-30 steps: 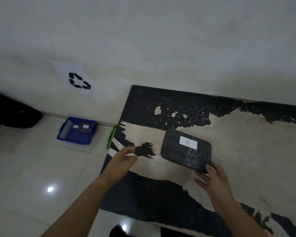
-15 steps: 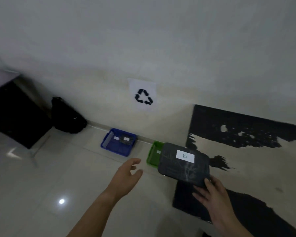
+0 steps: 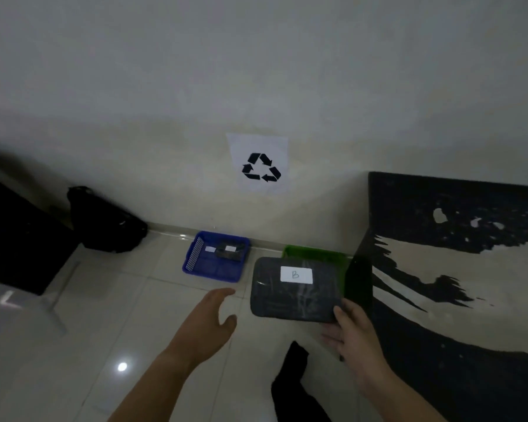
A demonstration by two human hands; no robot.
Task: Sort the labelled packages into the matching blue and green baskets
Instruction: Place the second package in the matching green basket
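Note:
My right hand (image 3: 355, 336) grips the near right corner of a dark grey package (image 3: 293, 295) with a white label marked "B", held flat in the air. Behind the package stands the green basket (image 3: 316, 253), mostly hidden by it. The blue basket (image 3: 215, 260) sits on the floor by the wall, to the left of the green one, with a dark labelled package inside. My left hand (image 3: 212, 322) hovers empty with fingers spread, left of the held package.
A worn black-and-cream table (image 3: 457, 287) fills the right side, its edge next to the green basket. A recycling sign (image 3: 258, 164) hangs on the wall. A black bag (image 3: 104, 222) and dark furniture (image 3: 16, 239) stand at the left. A dark-clad leg (image 3: 293, 382) shows below.
The package has come off the table and moved left, now over the floor in front of the green basket. The view has swung left, bringing both baskets nearer the centre.

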